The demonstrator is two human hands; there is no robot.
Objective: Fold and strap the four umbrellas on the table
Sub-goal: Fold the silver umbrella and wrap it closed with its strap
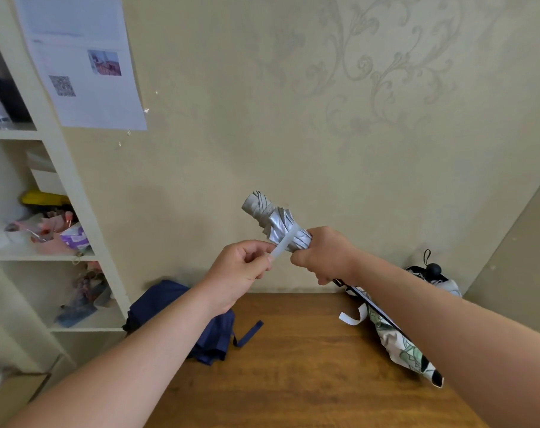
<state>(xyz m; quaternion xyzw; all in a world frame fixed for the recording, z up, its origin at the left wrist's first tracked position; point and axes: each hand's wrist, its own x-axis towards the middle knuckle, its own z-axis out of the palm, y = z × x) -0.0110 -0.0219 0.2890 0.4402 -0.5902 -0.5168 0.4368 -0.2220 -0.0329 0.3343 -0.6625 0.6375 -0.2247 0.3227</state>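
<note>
I hold a silver folded umbrella (270,217) up in front of the wall, tip pointing up and left. My right hand (322,254) grips its lower end. My left hand (242,268) pinches the end of its pale strap (285,244), which runs across the folded canopy. On the wooden table (293,366) a navy umbrella (214,338) lies crumpled at the left under my left forearm, its strap loose. A white umbrella with green leaf print (398,344) lies at the right under my right forearm, its white strap hanging free. Behind it a black handle knob (433,268) shows.
A white shelf unit (77,211) with assorted clutter stands left of the table. Papers (83,63) are taped to the patterned wall behind. The table meets a wall corner at the right.
</note>
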